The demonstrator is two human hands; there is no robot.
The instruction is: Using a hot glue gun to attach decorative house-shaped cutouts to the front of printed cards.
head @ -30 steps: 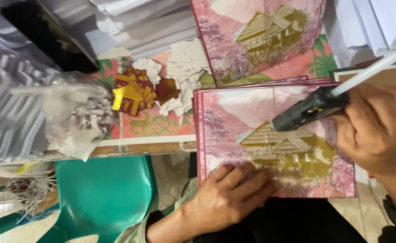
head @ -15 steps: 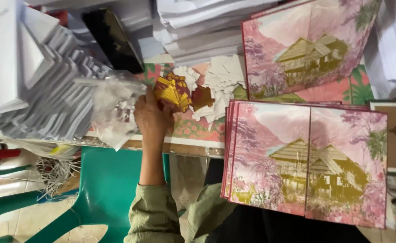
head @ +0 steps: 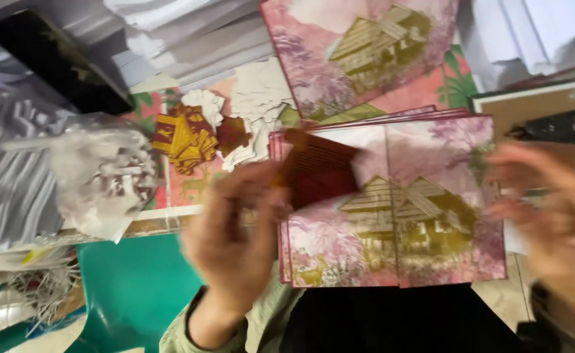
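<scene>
The left hand is raised over the lap, blurred, its fingers pinched on a dark red cut-out piece that it holds over the left edge of the stack of pink cards. The right hand hovers at the right edge of that stack, fingers spread and loose, gripping nothing; it too is blurred.

Two groups of pink cards with a gold house picture show: the stack in front of the person and one more card lying further back on the table. One heap of gold and red cut-outs lies beside white paper scraps. One clear bag of white bits sits at the left, and one black glue gun lies at the right.

Half a second ago the left hand was reaching into the heap of cut-outs; now it is back at the stack with one piece in its grip. The right hand, then out of sight, is in view.
</scene>
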